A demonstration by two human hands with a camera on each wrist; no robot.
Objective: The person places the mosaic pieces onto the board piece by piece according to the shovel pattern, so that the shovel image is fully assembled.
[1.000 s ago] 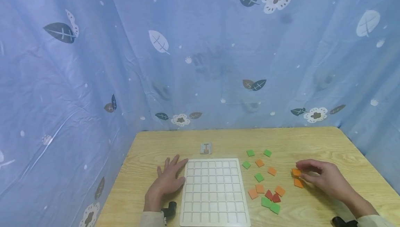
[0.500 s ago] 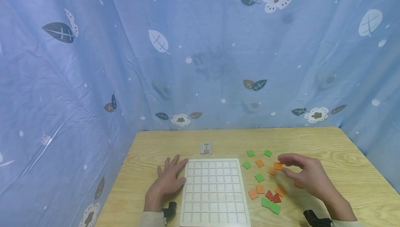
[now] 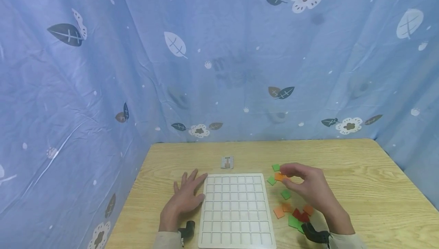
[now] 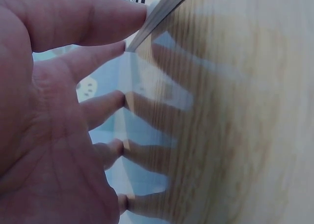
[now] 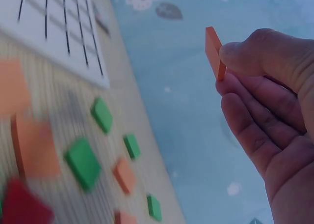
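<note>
My right hand (image 3: 310,188) pinches an orange square tile (image 5: 214,53) between thumb and fingers. It holds the tile above the table, right of a white gridded board (image 3: 236,211). Under and around that hand lie green tiles (image 3: 285,194), orange tiles (image 3: 279,212) and red pieces (image 3: 303,217); the hand and wrist partly cover some. My left hand (image 3: 185,197) rests with fingers spread at the board's left edge. In the left wrist view its thumb (image 4: 98,20) touches the board's side, while other fingertips meet the table.
A small printed card (image 3: 227,162) lies behind the board. Wood-grain tabletop (image 3: 370,172) stretches to the right. A blue patterned curtain (image 3: 219,58) hangs along the back and both sides. Black wrist mounts (image 3: 313,233) sit near the cuffs.
My right hand has carried the orange tile leftward from the right of the pieces toward the board. The left hand has stayed in place.
</note>
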